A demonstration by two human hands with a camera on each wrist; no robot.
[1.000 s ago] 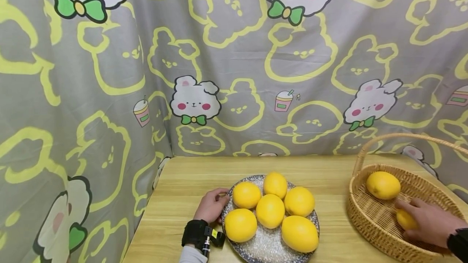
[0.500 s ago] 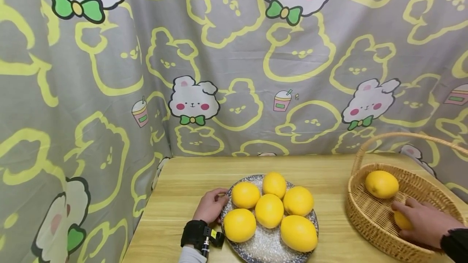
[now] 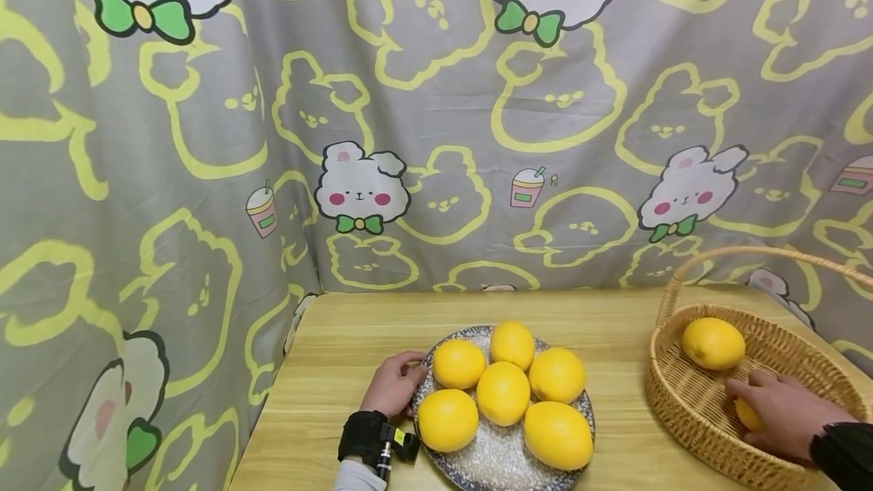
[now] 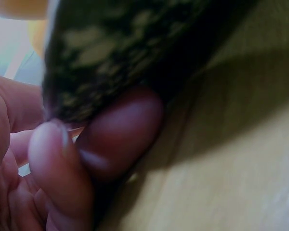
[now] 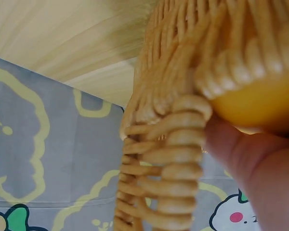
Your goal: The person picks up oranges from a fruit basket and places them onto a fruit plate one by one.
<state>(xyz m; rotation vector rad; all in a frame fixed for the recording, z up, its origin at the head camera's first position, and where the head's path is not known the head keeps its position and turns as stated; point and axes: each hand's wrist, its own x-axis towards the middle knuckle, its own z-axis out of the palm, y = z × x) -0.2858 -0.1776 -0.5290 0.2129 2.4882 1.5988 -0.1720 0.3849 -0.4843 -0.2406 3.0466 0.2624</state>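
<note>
My left hand (image 3: 395, 385) grips the left rim of a round speckled grey plate (image 3: 498, 464). In the left wrist view, fingertips (image 4: 123, 130) lie against the underside of the plate's dark mottled edge (image 4: 106, 57). Several yellow lemons (image 3: 502, 394) rest on the plate, mostly over its far half. Inside the wicker basket (image 3: 689, 430) at the right, my right hand (image 3: 784, 409) grips a lemon (image 3: 747, 415) from above, covering most of it. Its thumb (image 5: 236, 149) presses near that lemon in the right wrist view. Another lemon (image 3: 713, 343) lies farther back in the basket.
The basket's arched handle (image 3: 764, 252) rises over its far side. Both plate and basket stand on a light wooden table (image 3: 368, 317), with a strip of wood between them. A grey patterned curtain (image 3: 436, 120) hangs behind and along the left.
My right hand has shifted slightly left within the basket, and less of the lemon under it shows. My left hand, the plate and its lemons stay in place.
</note>
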